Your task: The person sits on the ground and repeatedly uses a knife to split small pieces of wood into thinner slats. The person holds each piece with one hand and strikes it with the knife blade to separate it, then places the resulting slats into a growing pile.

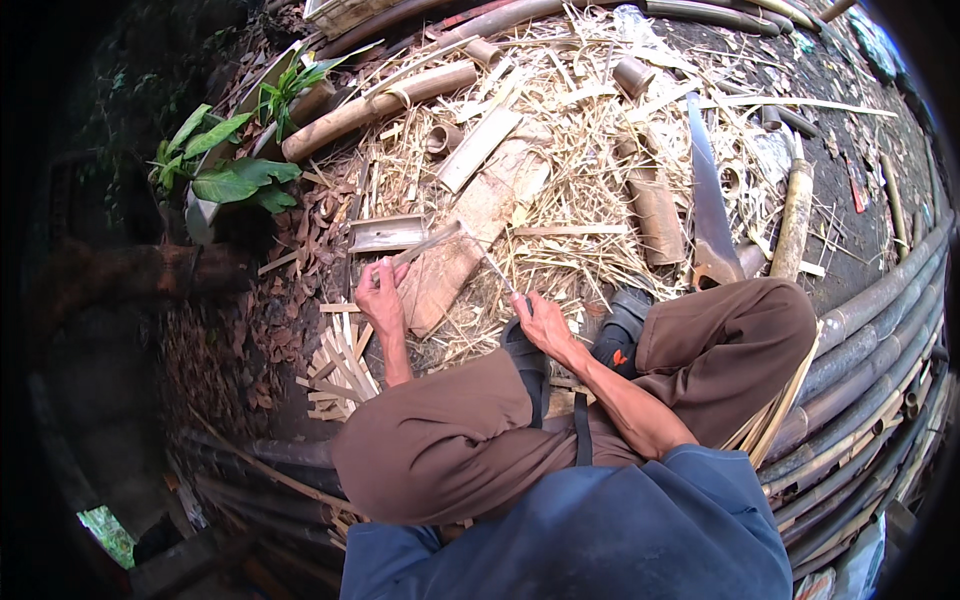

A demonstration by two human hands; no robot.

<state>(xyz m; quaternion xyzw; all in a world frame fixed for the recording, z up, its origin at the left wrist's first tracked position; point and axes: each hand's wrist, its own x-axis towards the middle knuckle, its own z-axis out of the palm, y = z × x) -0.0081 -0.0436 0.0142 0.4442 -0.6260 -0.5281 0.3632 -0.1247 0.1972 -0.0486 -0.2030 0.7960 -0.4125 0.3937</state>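
My left hand is closed on one end of a split bamboo strip, which slants up to the right over a wooden board. A knife with a thin blade is in my right hand, fingers wrapped round its handle. Its blade points up and left, the tip close to the strip's far end; whether they touch I cannot tell. Just beyond my left hand lies a bamboo half-piece, hollow side up. Cut bamboo slats are heaped beside my left forearm.
Shavings cover the ground ahead. A handsaw stands beyond my right knee, near a bamboo section and a bamboo piece. Bamboo poles are stacked along my right. A leafy plant grows at the far left.
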